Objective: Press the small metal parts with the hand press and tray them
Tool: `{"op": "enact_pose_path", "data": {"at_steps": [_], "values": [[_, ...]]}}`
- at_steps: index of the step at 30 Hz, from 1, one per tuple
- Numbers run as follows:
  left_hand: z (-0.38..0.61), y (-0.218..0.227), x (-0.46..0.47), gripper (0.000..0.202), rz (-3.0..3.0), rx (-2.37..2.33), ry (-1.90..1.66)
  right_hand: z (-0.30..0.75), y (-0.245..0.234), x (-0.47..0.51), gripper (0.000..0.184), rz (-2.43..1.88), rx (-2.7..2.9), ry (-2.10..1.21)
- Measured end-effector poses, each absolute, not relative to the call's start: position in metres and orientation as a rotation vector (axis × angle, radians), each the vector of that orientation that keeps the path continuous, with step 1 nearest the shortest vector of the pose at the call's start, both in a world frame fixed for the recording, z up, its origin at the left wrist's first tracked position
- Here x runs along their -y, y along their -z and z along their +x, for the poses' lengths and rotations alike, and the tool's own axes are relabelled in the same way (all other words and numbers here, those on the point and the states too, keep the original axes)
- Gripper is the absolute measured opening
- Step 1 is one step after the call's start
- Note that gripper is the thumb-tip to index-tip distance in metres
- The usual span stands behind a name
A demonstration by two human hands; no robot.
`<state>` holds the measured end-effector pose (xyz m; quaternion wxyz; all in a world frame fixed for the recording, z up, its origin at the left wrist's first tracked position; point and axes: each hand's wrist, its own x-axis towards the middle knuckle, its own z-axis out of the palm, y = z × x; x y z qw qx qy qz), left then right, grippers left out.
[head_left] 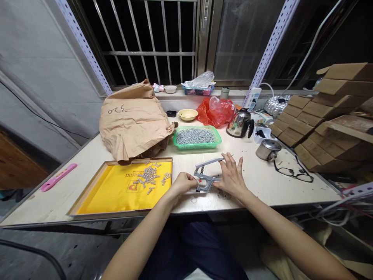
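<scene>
A grey metal hand press [207, 181] with a long upper lever and a coil spring stands near the table's front edge. My right hand [231, 175] grips it from the right, fingers on the raised lever and thumb by the lower frame. At the press's jaw end, close to a small red part, my left hand [184, 182] is closed in a pinch. Whatever sits between its fingertips is too small to make out. Left of it, small silver metal pieces [149, 175] lie scattered on a yellow sheet [116, 190] in a shallow cardboard tray [87, 186].
Behind the press, a green basket [198, 146] holds a mass of small metal parts. A large brown paper bag [134, 120] leans over the tray's back edge. To the right are a kettle [239, 123], a lidded metal cup [267, 150], eyeglasses [294, 174] and stacked cardboard boxes [320, 128].
</scene>
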<state>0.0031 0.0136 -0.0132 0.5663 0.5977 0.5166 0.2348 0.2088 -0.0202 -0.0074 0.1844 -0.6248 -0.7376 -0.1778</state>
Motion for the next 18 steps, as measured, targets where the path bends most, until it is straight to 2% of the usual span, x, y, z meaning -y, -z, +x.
{"op": "enact_pose_path", "data": {"at_steps": [9, 18], "values": [[0.0044, 0.0124, -0.0168, 0.021, 1.592, -1.139, -0.41, 0.2042, 0.0124, 0.0229, 0.078, -1.776, 2.11, 0.511], [0.0049, 0.0095, -0.0078, 0.021, 1.517, -1.1, -0.524, 0.2041, 0.012, 0.0223, 0.08, -1.788, 2.064, 0.498]]}}
